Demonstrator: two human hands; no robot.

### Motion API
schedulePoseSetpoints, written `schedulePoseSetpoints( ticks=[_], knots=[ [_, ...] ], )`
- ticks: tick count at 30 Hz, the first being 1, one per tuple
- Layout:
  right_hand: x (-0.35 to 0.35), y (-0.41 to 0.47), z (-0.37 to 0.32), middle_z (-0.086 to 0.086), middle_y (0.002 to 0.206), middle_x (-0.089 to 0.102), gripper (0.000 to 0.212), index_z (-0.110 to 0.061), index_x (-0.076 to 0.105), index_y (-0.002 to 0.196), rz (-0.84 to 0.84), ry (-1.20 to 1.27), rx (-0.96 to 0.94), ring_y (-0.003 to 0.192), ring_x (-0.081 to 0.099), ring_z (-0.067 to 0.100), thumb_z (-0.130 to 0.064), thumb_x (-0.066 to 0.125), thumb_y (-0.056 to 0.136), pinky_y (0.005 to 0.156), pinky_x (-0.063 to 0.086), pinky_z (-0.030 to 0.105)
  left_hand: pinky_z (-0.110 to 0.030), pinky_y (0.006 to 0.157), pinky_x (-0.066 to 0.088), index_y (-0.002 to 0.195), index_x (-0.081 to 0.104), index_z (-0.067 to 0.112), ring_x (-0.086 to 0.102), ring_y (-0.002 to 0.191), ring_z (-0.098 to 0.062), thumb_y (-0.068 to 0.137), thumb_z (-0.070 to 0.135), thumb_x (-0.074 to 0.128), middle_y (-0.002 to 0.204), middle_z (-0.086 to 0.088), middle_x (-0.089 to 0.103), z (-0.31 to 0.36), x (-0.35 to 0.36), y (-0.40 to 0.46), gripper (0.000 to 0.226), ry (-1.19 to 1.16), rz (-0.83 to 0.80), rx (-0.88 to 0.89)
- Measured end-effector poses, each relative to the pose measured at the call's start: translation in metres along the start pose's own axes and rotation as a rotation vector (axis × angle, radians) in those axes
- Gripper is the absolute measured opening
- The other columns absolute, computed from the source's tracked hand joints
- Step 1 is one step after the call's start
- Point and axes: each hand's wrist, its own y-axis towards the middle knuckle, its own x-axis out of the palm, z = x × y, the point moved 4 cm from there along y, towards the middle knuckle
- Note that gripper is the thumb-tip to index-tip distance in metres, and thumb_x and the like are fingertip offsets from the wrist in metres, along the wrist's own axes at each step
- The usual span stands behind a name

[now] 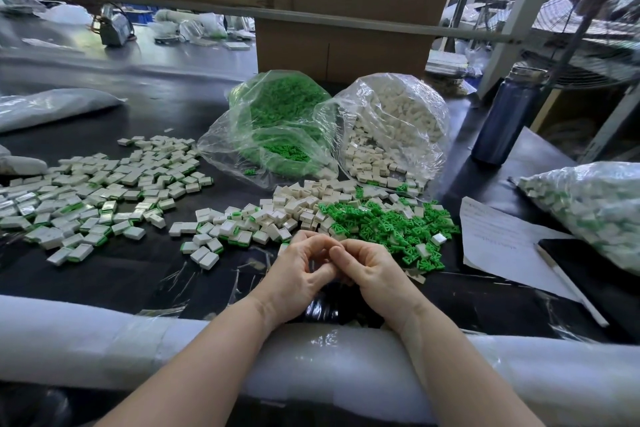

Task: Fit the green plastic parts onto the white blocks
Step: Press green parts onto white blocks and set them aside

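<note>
Head view:
My left hand (300, 272): fingers curled in, tips meeting my right hand's; what they pinch is hidden, I cannot tell.
My right hand (369, 269): curled the same way (knuckles up), just before the piles.
Loose green parts (391, 224): heaped right of my hands on the black table (114, 274).
Loose white blocks (298, 204): just beyond my fingers.
Fitted blocks (97, 191): spread at left.
Supply bags: green parts bag (277, 121), white blocks bag (398, 125), side by side behind.

Glossy clear plastic bags (394, 128); smooth white plastic blocks (104, 191) with a slight sheen; matt bright-green plastic parts (391, 229); dark, faintly shiny tabletop (114, 274); matt white paper sheet (498, 239); brown cardboard box (343, 52).
</note>
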Motion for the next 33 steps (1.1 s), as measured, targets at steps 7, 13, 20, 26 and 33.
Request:
schedulePoseSetpoints(
  ticks=[7, 13, 20, 26, 33],
  knots=[
    [-0.001, 0.000, 0.000, -0.012, 0.052, 0.062, 0.019, 0.002, 0.067, 0.092, 0.018, -0.036, -0.015, 0.048, 0.052, -0.004, -0.005, 0.050, 0.094, 0.049, 0.038, 0.006, -0.012, 0.069, 0.044, 0.087, 0.060, 0.016, 0.054, 0.076, -0.008, 0.083, -0.006, 0.054, 0.090, -0.007, 0.056, 0.000, 0.003, 0.000, 0.023, 0.005, -0.038, 0.025],
    [0.000, 0.001, 0.002, -0.007, 0.059, 0.064, 0.020, 0.000, 0.068, 0.087, 0.023, 0.016, 0.018, 0.054, 0.056, 0.001, -0.007, 0.050, 0.093, 0.053, 0.043, 0.013, -0.013, 0.069, 0.043, 0.091, 0.058, 0.013, 0.051, 0.075, -0.010, 0.084, -0.005, 0.054, 0.089, -0.008, 0.054, 0.002, 0.004, -0.001, 0.019, 0.030, -0.045, 0.029],
    [0.001, 0.000, 0.002, -0.001, 0.061, 0.062, 0.024, -0.003, 0.067, 0.079, 0.027, 0.018, 0.034, 0.057, 0.056, 0.008, -0.009, 0.049, 0.095, 0.056, 0.045, 0.019, -0.012, 0.064, 0.039, 0.093, 0.058, 0.008, 0.047, 0.068, -0.007, 0.085, -0.003, 0.054, 0.084, -0.007, 0.050, 0.002, 0.005, -0.001, 0.014, 0.021, -0.066, 0.023],
    [0.001, 0.000, 0.000, 0.001, 0.068, 0.064, 0.023, -0.002, 0.068, 0.085, 0.039, 0.026, -0.013, 0.062, 0.058, 0.007, -0.015, 0.051, 0.093, 0.059, 0.047, 0.017, -0.014, 0.068, 0.044, 0.085, 0.056, 0.021, 0.054, 0.076, -0.011, 0.086, -0.002, 0.054, 0.090, -0.012, 0.053, 0.000, 0.004, 0.000, 0.024, -0.042, -0.056, 0.026],
    [-0.011, 0.000, 0.001, 0.000, 0.075, 0.069, 0.009, -0.016, 0.067, 0.088, 0.265, 0.018, -0.057, 0.068, 0.065, 0.014, -0.014, 0.058, 0.090, 0.059, 0.052, 0.021, -0.012, 0.071, 0.048, 0.084, 0.059, 0.021, 0.056, 0.081, -0.010, 0.087, 0.003, 0.058, 0.101, -0.007, 0.050, -0.003, -0.003, 0.002, 0.019, -0.039, 0.104, 0.022]
  ],
)
